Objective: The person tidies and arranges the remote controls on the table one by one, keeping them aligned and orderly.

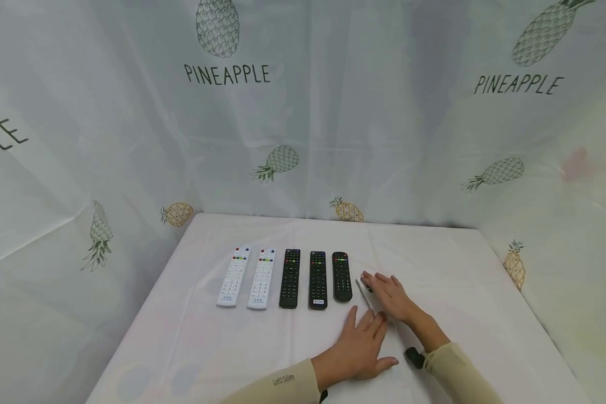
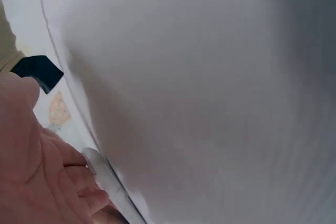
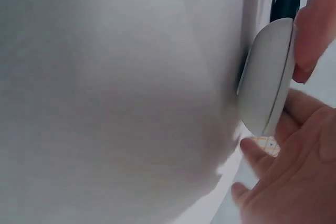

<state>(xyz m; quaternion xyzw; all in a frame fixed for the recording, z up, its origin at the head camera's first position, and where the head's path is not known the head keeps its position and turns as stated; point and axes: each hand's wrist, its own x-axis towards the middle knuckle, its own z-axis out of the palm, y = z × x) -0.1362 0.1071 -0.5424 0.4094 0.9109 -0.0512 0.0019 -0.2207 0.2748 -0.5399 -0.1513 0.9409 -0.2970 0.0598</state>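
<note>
In the head view a light-edged remote control (image 1: 362, 290) lies slanted on the white cloth, mostly hidden by the hands. My left hand (image 1: 354, 349) is palm down with spread fingers, the fingertips at its near end. On its right side, my right hand (image 1: 390, 297) reaches forward with fingers extended. The left wrist view shows the pale remote (image 2: 111, 183) against the left fingers. From the right wrist, its rounded pale end (image 3: 266, 77) is visible beside the right fingers, with a fingertip (image 3: 314, 30) of the other hand against it.
Left of the hands lies a row of remotes: two white ones (image 1: 234, 277) (image 1: 261, 279), then black ones (image 1: 290, 279) (image 1: 317, 280) (image 1: 341, 276). The white-covered table (image 1: 222, 353) meets a pineapple-printed curtain (image 1: 373, 123) behind. A black wrist device (image 1: 414, 358) sits on the right wrist.
</note>
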